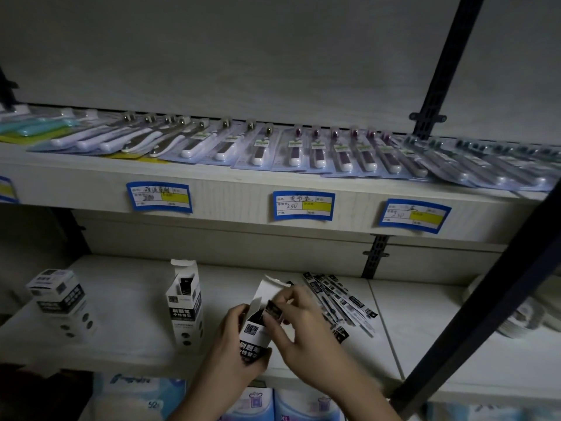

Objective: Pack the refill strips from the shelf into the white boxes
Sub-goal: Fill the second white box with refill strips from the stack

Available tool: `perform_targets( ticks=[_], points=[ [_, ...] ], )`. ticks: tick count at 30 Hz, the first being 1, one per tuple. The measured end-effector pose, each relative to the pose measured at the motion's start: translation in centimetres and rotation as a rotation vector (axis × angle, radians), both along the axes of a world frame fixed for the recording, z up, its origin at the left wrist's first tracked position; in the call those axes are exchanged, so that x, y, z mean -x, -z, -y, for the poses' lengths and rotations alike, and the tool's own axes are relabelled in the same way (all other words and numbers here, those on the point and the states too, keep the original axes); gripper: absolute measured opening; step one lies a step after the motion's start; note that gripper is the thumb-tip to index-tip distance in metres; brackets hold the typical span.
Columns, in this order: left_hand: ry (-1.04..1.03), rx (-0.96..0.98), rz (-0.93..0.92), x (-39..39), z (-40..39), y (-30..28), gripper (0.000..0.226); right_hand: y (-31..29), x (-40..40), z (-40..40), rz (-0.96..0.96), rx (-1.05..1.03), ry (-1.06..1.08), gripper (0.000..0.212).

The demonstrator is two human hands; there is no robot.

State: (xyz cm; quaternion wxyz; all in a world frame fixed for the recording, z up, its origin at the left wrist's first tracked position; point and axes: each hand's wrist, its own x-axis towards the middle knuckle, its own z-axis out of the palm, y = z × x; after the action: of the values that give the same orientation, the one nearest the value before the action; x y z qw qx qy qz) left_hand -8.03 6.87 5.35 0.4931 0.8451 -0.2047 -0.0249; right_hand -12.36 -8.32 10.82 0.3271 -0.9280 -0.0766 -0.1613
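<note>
My left hand (233, 344) grips a white box with black print (253, 341), its top flap open, just above the lower shelf. My right hand (299, 323) pinches the black top end of a bundle of refill strips (274, 309) standing in the box's mouth. A loose pile of refill strips (340, 299) lies fanned on the shelf just right of my hands. A second white box (184, 308) stands upright to the left with its flap open and strips inside. A third box (59, 299), closed, stands at the far left.
The upper shelf (243, 183) carries rows of blister-packed toothbrushes (318, 150) and blue price labels (303, 205) on its front edge. A dark metal upright (473, 314) slants across the right. Rolls of tape (525, 317) lie at far right. Blue packs (136, 396) sit below the shelf.
</note>
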Motion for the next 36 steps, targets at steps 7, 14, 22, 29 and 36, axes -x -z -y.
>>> perform_targets(
  ticks=[7, 14, 22, 29, 36],
  points=[
    [-0.006, 0.001, 0.022, -0.2, 0.0, 0.5, 0.073, -0.3, 0.9, 0.0, 0.097, -0.019, 0.017, 0.020],
    [0.014, -0.002, 0.066, 0.3, 0.6, -0.3, 0.074, -0.1, 0.9, 0.1, 0.012, 0.084, -0.002, 0.022],
    [0.014, 0.053, 0.031, 0.1, 0.4, -0.4, 0.071, -1.4, 1.2, -0.2, 0.145, 0.265, 0.000, 0.014],
    [-0.034, -0.001, 0.072, -0.4, 0.1, -0.3, 0.071, -1.6, 1.1, -0.9, 0.138, 0.359, 0.013, 0.015],
    [-0.116, -0.052, 0.035, -1.4, -0.1, 1.2, 0.065, -1.7, 0.3, -2.1, -0.145, 0.196, -0.103, 0.040]
  ],
)
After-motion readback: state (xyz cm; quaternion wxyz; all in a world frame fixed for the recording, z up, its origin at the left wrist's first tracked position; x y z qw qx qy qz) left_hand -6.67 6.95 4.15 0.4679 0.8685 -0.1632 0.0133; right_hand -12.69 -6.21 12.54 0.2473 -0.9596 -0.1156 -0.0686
